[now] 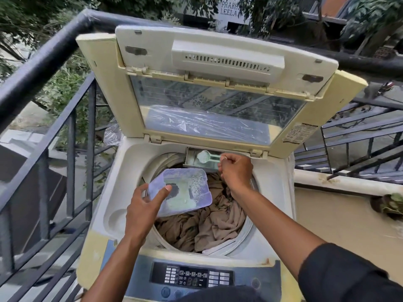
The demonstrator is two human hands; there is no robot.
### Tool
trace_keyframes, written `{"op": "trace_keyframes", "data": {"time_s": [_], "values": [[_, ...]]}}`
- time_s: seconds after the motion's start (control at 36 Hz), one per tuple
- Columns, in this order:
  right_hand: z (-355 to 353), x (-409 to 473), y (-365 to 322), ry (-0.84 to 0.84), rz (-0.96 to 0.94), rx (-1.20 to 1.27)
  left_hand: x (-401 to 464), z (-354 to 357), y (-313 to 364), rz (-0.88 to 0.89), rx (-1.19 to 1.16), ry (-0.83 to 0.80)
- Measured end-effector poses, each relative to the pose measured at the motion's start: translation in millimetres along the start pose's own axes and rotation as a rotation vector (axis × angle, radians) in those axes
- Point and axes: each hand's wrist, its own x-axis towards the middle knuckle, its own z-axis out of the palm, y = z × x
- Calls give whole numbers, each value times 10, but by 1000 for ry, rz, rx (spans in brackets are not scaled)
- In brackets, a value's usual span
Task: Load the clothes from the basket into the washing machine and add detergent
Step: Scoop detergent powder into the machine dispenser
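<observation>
Out on a balcony, top-loader washing machine [102, 216] lid up, brown clothes [209, 223] already in the drum below both hands. Right hand [234, 171] fingers pinching a scoop [208, 157] over the detergent drawer [197, 159]; left hand [142, 209] fingers clamped on the powder tub [183, 190]. Could easily dump powder past the drawer if tipped too quick.

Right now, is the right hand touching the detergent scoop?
Touching. The head view shows the right hand pinching the handle end of the scoop, whose bowl sits over the detergent drawer.

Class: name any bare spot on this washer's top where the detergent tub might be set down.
Bare: the left deck between drum rim and railing. Crowded: the drum, full of clothes; the dispenser drawer, under the scoop.
</observation>
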Motion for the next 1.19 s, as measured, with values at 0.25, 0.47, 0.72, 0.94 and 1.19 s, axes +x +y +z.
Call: {"op": "trace_keyframes", "data": {"time_s": [0.25,0.47,0.72,0.94,1.19], "values": [[172,-57,-109,-50,-276,-172,-60,25,-3,-7,4,-8],[140,-146,-126,-50,-458,-250,-127,61,-28,-11,21,-15],[-44,-101,-12,4,-599,-306,-196,101,11,4,33,-9],[-216,-80,146,36,-645,-354,-214,94,29,12,51,-3],[-313,-77,228,24,-677,-376,-247,83,16,6,42,-1]]}}
